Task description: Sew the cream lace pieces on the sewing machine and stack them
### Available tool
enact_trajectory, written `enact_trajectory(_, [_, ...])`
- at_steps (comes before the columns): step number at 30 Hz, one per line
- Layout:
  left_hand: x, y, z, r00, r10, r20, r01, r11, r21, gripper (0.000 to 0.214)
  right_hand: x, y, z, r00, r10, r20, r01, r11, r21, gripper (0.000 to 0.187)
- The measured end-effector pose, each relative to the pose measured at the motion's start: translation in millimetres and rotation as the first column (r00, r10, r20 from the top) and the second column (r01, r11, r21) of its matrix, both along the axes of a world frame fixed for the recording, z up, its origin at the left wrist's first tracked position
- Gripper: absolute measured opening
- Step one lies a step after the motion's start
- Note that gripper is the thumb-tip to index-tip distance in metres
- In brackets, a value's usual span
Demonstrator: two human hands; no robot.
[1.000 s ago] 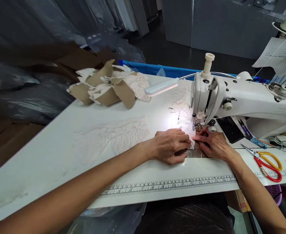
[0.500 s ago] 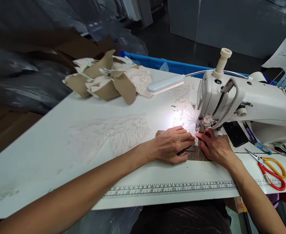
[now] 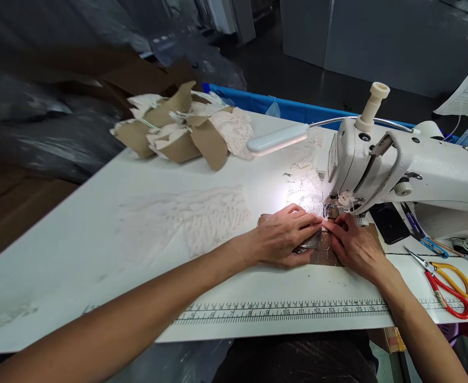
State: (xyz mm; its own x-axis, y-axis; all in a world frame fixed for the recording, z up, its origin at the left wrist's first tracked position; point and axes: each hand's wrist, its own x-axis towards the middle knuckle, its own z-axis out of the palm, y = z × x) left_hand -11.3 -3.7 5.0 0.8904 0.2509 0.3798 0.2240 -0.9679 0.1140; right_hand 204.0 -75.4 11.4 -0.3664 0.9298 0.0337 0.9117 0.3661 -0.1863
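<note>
A strip of white lace fabric (image 3: pixel 304 189) runs under the needle area of a white sewing machine (image 3: pixel 437 159), lit by a bright lamp. My left hand (image 3: pixel 285 238) lies left of the presser foot (image 3: pixel 331 211), its fingertips pinching the near end of the lace. From the other side, my right hand (image 3: pixel 355 242) pinches the same edge between thumb and forefinger, just in front of the foot. Both sets of fingertips nearly meet and hide most of that end. Beneath the hands shows a shiny brown plate (image 3: pixel 326 255).
Another lace piece (image 3: pixel 218 218) lies flat on the white table (image 3: pixel 98 298). Lace bundles with brown card (image 3: pixel 178 130) sit at the back left. Red-and-yellow scissors (image 3: pixel 449 282), a black phone (image 3: pixel 389 223) and blue-handled scissors (image 3: pixel 433 246) lie right. A printed ruler (image 3: pixel 289 313) runs along the front edge.
The whole view has shifted slightly, so things appear a little further right. Less of the lace's near end shows below the fingertips. Both hands keep nearly the same grip beside the presser foot.
</note>
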Motion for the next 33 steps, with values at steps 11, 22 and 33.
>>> enact_trajectory(11, [2,8,3.4,0.997,0.023,-0.067,-0.027,0.998,-0.058,0.038,-2,0,-1.7,0.999,-0.006,0.044,0.003,0.998,0.058,0.037])
enact_trajectory(22, [5,10,7.3,0.993,0.074,-0.094,-0.076,0.997,-0.018,0.043,9,0,-0.3,0.978,-0.009,-0.21,0.016,0.999,0.029,0.035])
enact_trajectory(33, [5,13,9.3,0.981,0.105,-0.162,-0.114,0.992,-0.049,0.051,18,18,14.3,0.811,-0.221,-0.541,0.141,0.972,-0.187,0.043])
